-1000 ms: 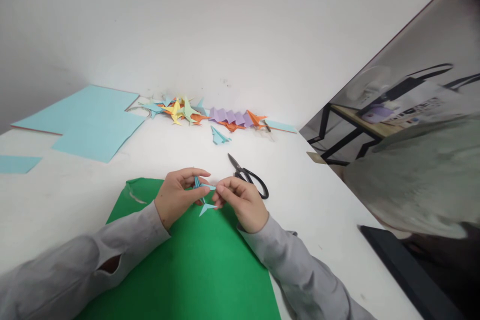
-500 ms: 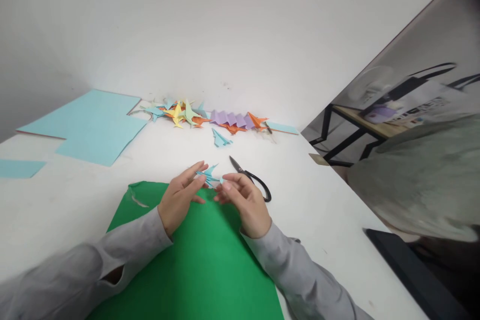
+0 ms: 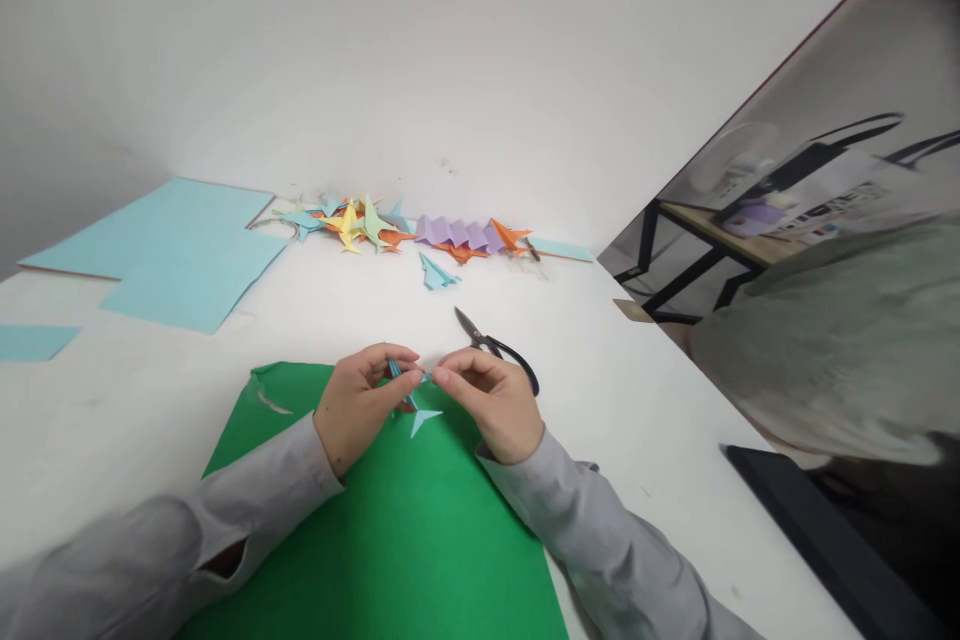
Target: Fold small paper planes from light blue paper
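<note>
I see left hand [image 3: 361, 407] pinching small light-blue folded-paper figure [image 3: 424, 418] above green flat sheet [image 3: 375, 540]. Right hand [image 3: 495, 407], thumb and finger closed on figure's edge. Black-handled, dark-bladed scissors [image 3: 491, 345] just beyond.

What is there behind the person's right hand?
Behind the right hand, scissors lie on the white table. Their blade end and part of the black handles show; the hand covers the rest.
</note>
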Demonstrator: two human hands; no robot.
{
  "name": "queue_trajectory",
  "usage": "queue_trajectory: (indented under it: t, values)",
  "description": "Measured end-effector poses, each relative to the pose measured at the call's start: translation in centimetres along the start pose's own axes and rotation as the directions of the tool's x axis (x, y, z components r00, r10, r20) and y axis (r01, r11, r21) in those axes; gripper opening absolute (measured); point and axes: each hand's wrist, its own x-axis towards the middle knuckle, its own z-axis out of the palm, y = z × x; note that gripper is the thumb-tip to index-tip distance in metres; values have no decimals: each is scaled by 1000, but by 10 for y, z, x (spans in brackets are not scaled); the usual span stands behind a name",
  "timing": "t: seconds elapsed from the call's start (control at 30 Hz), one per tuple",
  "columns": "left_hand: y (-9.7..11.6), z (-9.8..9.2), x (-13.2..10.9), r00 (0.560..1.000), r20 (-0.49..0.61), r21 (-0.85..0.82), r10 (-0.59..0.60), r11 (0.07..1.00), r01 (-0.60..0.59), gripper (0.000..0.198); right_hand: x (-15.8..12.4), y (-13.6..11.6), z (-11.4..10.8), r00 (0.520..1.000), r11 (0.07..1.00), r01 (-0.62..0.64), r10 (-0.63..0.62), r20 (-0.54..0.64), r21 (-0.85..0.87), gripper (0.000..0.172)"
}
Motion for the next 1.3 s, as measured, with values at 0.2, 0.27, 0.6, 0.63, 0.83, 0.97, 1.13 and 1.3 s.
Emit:
queue_trajectory:
  t: [0.2, 0.27, 0.6, 0.63, 0.83, 0.97, 1.13, 1.3]
  values:
    - [0, -2, 3, 999, -10, 12, 32, 999, -31, 22, -1, 2, 0, 999, 998, -3, 6, 48, -62, 19]
    - [-1, -2, 3, 1000, -4, -5, 17, 1000, -17, 23, -1, 4, -1, 998, 997, -25, 29, 58, -67, 19]
    - [2, -2, 1, 997, 19, -131, -75, 988, 77, 25, 3, 14, -1, 965, 965, -232, 213, 152, 124, 29]
    - [2, -3, 1, 996, 28, -148, -81, 985, 84, 26, 3, 15, -2, 959, 954, -258, 232, 164, 155, 29]
    - [2, -5, 1, 992, 85, -183, -93, 977, 107, 24, 2, 15, -1, 959, 951, -255, 226, 172, 172, 28]
    - [3, -5, 1, 988, 80, -171, -129, 975, 142, 25, 2, 12, -1, 966, 959, -234, 211, 148, 162, 27]
    - [3, -4, 1, 987, 97, -171, -129, 975, 144, 27, 2, 14, -3, 973, 975, -193, 176, 149, 111, 27]
    - [2, -5, 2, 989, 123, -145, -86, 984, 104, 26, 1, 11, -4, 981, 990, -123, 111, 161, 65, 25]
